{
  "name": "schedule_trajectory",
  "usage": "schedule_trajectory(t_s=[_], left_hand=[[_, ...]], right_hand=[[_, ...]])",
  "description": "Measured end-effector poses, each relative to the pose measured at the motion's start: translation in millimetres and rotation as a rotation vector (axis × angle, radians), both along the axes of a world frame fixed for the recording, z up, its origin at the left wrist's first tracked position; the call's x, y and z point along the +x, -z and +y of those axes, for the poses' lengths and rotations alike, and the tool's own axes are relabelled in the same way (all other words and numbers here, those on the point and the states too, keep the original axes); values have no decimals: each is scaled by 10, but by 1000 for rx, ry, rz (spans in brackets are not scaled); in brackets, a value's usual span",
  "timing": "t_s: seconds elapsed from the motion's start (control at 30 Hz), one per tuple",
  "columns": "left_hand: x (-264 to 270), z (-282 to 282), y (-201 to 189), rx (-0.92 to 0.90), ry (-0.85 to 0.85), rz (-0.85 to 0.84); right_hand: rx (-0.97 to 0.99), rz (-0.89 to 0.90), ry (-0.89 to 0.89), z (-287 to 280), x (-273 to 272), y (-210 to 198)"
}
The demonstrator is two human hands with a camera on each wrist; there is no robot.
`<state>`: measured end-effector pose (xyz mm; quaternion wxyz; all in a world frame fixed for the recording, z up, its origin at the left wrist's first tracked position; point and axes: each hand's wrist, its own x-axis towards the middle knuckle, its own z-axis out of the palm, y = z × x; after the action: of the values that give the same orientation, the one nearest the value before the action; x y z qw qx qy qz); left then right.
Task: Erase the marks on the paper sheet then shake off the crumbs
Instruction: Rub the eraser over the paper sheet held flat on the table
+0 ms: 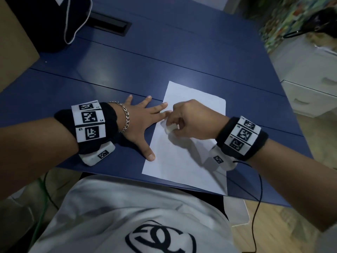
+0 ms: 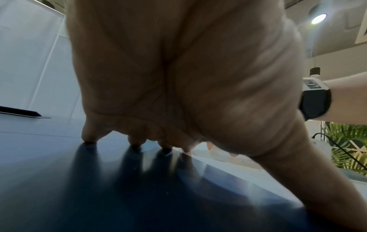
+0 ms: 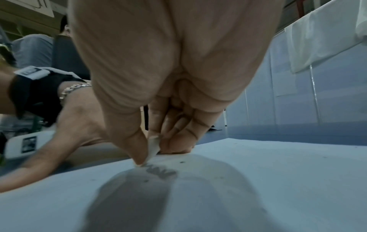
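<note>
A white paper sheet point(image 1: 187, 157) lies on the blue table point(image 1: 127, 66), its near edge over the table's front edge. My left hand point(image 1: 140, 121) is spread flat, fingers straight, with the index tip and thumb pressing on the sheet's left edge. My right hand point(image 1: 189, 121) pinches a small white eraser point(image 1: 170, 128) between thumb and fingers and presses it on the sheet near its left side. In the right wrist view the eraser point(image 3: 154, 146) touches the paper point(image 3: 258, 180) just beyond a grey zigzag pencil mark point(image 3: 160, 171). Small dark crumbs dot the paper.
A black bag with a white cord point(image 1: 69, 21) and a black cable slot point(image 1: 109, 24) sit at the table's far left. A cardboard box point(image 1: 12, 57) stands at the left. White drawers point(image 1: 313, 84) are to the right. A black cable point(image 1: 259, 198) hangs from my right wrist.
</note>
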<state>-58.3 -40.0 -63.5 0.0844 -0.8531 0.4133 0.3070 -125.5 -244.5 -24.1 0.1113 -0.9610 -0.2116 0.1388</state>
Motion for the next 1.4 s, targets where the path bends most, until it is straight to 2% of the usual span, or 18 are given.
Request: schedule_trajectory(t_s=[0.13, 0.33, 0.5, 0.67, 0.87, 1.03, 1.2, 1.33, 1.4], left_hand=[[7, -1, 11, 1, 1, -11], [-7, -15, -33, 15, -8, -10], [-25, -28, -66, 32, -4, -22], [-29, -32, -83, 38, -11, -14], [-26, -54, -88, 53, -14, -7], [-29, -51, -95, 66, -11, -5], [-13, -59, -100, 88, -4, 0], [34, -46, -114, 70, 8, 15], [52, -7, -138, 0, 17, 10]], right_hand=[[-49, 146, -76, 35, -160, -24], [-39, -29, -14, 38, -154, -44], [-50, 61, -105, 112, -421, -44], [-63, -21, 12, 58, -364, -4], [-46, 57, -136, 175, -649, -12], [2, -31, -20, 76, -516, 44], [-12, -21, -122, 172, -717, 58], [12, -128, 70, -112, -517, -2], [68, -189, 161, -279, -530, -28]])
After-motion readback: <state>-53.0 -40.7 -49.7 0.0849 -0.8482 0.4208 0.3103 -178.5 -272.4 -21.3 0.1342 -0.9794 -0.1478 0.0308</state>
